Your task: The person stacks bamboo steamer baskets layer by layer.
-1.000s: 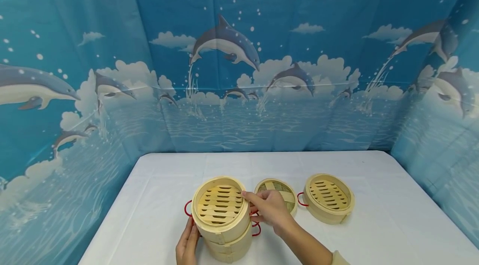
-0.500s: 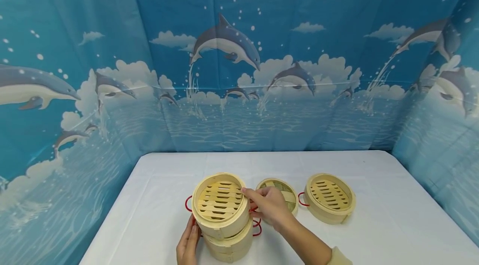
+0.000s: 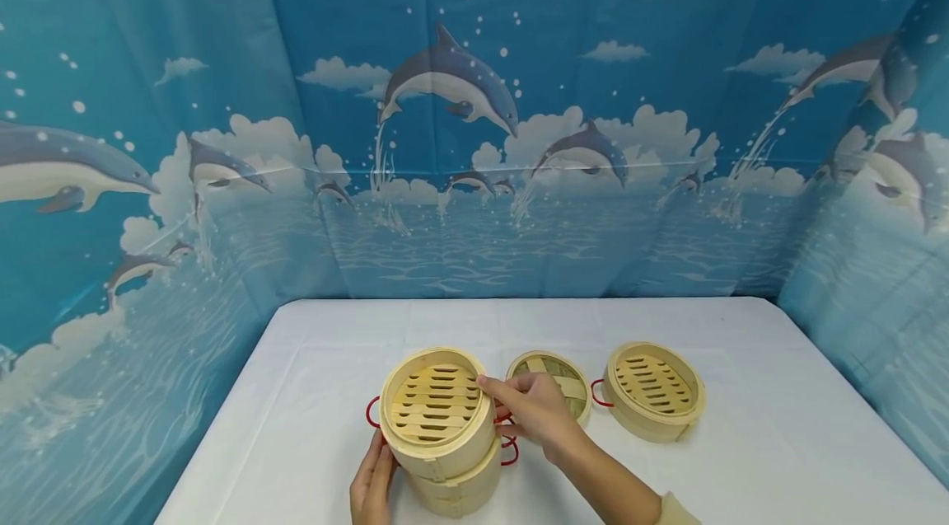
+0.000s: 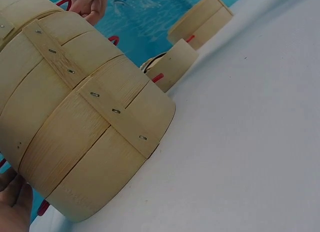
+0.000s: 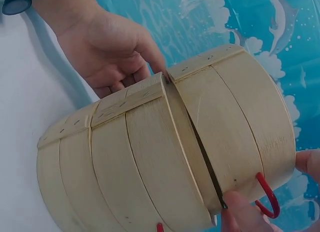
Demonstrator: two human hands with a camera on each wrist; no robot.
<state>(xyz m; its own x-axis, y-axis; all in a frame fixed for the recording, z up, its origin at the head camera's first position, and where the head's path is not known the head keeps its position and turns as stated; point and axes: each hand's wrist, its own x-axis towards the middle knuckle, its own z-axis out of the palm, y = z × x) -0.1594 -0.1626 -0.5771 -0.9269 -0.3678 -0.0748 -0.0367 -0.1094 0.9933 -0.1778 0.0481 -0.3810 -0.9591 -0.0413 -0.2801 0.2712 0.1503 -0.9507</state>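
A round bamboo steamer basket [image 3: 436, 401] with a slatted base and red handles sits atop a stack of matching tiers [image 3: 454, 492]. My right hand [image 3: 539, 411] grips its right side, thumb on the rim and fingers beneath by the red handle. At the left side of the stack, my left hand [image 3: 371, 480] holds on near the seam under the top basket; its fingers look curled in the right wrist view and are partly hidden. A narrow dark gap shows in that view between the top basket [image 5: 235, 117] and the lower tiers [image 5: 115, 152], the top one slightly tilted.
Behind the right hand lies a woven bamboo lid [image 3: 567, 385], partly covered. Farther right stands another slatted steamer basket [image 3: 652, 393] with a red handle. All rest on a white-covered table [image 3: 771, 459], with a blue dolphin-print curtain [image 3: 474, 253] around it.
The top basket rose a little with both hands on it about half a second ago, then came back down onto the stack. The lid and the other basket stay put.
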